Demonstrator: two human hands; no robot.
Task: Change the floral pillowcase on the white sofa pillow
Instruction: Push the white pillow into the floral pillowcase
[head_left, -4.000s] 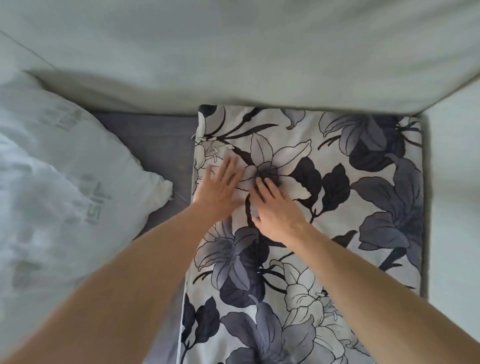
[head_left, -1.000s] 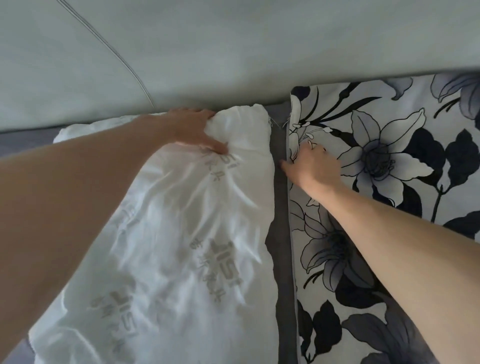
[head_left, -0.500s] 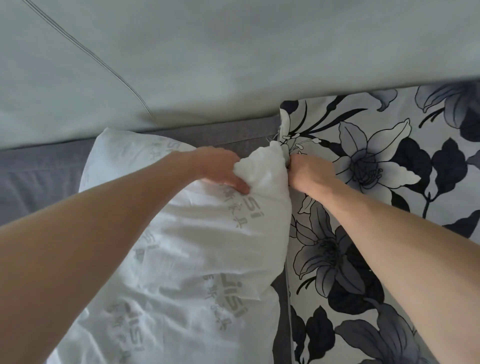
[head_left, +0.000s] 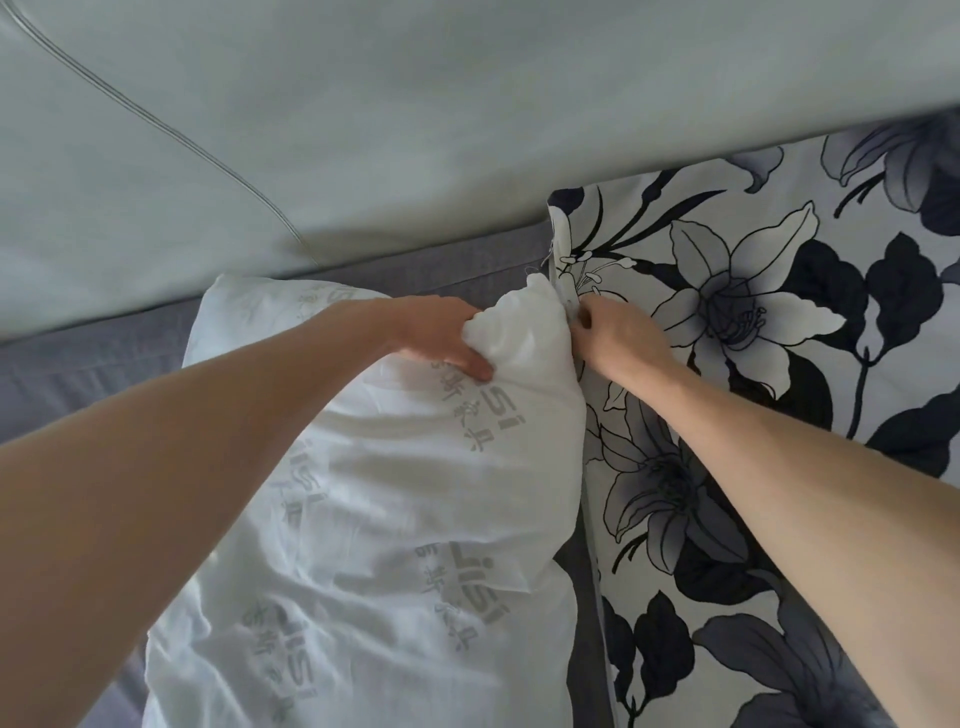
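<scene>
Right now your left hand (head_left: 447, 338) grips the bunched corner of the white pillow (head_left: 395, 519), touching the floral pillowcase (head_left: 753, 364) edge that your right hand (head_left: 618, 332) pinches just right of it, the pillow's length trailing back toward you.

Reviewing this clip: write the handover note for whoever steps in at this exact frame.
Left hand: grips the bunched top corner of the white pillow.
Right hand: pinches the left edge of the floral pillowcase, apparently at its opening.
Positions: the pillow lies on the grey sofa seat, its corner touching the pillowcase edge. The pillowcase lies flat to its right, against the sofa back.
Done: pillow is bare and its corner sits at the case edge.
Left: feed the pillow in, pull the case over it, close it.
</scene>
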